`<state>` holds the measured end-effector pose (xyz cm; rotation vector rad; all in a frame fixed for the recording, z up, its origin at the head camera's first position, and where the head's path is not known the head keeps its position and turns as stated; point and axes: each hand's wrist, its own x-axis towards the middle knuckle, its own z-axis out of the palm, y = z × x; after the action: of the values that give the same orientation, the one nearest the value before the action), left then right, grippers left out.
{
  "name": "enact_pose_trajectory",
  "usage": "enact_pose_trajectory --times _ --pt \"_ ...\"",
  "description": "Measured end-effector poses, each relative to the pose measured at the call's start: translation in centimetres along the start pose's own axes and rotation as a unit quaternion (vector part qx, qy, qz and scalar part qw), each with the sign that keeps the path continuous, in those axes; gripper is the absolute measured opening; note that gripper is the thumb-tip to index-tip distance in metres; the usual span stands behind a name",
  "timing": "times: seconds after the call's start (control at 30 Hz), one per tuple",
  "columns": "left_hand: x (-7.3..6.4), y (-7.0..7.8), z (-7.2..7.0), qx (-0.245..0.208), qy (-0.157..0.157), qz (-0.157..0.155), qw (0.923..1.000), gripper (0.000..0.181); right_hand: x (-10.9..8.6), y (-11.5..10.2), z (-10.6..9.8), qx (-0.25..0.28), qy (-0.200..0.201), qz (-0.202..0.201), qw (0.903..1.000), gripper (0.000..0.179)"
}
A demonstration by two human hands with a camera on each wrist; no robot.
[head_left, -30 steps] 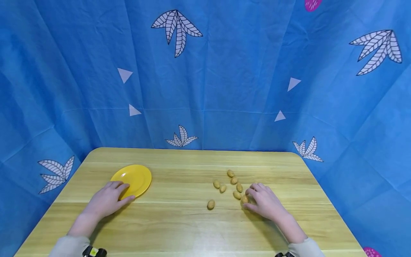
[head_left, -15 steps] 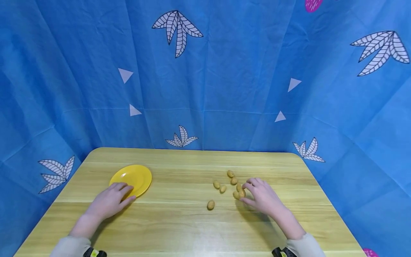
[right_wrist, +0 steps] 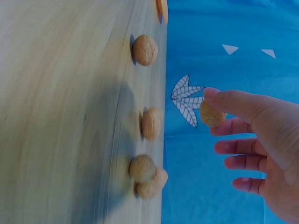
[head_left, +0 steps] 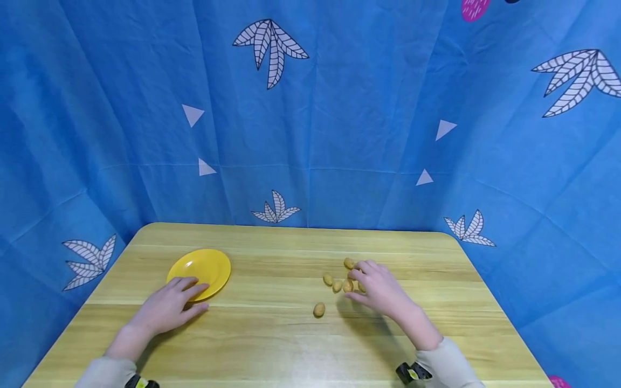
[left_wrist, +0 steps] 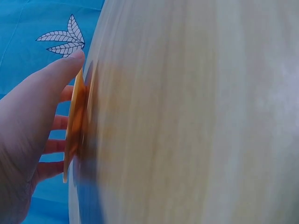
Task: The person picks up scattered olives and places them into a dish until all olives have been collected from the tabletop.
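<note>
Thumb and index finger of my right hand [head_left: 380, 288] pinch a walnut [right_wrist: 211, 114], held up off the table in the right wrist view. The other fingers are loosely bent. Below and around it lie more walnuts, such as one [head_left: 328, 279] to the left and one [head_left: 349, 263] at the back, partly overlapped by the hand. A single walnut [head_left: 318, 309] lies apart, nearer the front. On the left side, my left hand [head_left: 167, 307] rests at the near rim of a yellow plate [head_left: 211, 269], fingers relaxed over it and thumb beside the edge.
The wooden table [head_left: 262, 345] has rounded back corners. A blue patterned curtain [head_left: 339, 108] hangs right behind it and along both sides. Wrist straps with small devices [head_left: 412, 372] sit at the sleeves.
My right hand has moved left and slightly up with a walnut between thumb and finger, away from where it was on the right of the group. The left hand has slid slightly along the plate's rim.
</note>
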<state>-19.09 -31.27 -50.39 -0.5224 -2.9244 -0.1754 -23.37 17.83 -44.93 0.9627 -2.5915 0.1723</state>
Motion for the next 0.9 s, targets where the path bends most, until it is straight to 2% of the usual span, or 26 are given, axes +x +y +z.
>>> enact_pose_trajectory --times 0.23,0.43,0.73,0.9 --pt "-0.1 0.2 -0.2 -0.008 -0.004 -0.001 1.0000 0.058 1.5 -1.0 0.4 -0.003 -0.005 -0.017 0.9998 0.038" --pt "-0.1 -0.1 0.0 -0.011 -0.005 -0.015 0.9998 0.056 2.6 -2.0 0.9 0.006 -0.016 -0.022 0.9996 0.038" --pt "-0.1 -0.4 -0.4 -0.003 0.003 -0.018 0.9998 0.049 4.0 -3.3 1.5 0.020 -0.012 -0.038 0.9990 0.037" --pt "-0.2 -0.8 -0.4 -0.002 0.013 -0.030 0.9995 0.049 4.8 -4.1 1.9 0.018 -0.011 -0.052 0.9984 0.034"
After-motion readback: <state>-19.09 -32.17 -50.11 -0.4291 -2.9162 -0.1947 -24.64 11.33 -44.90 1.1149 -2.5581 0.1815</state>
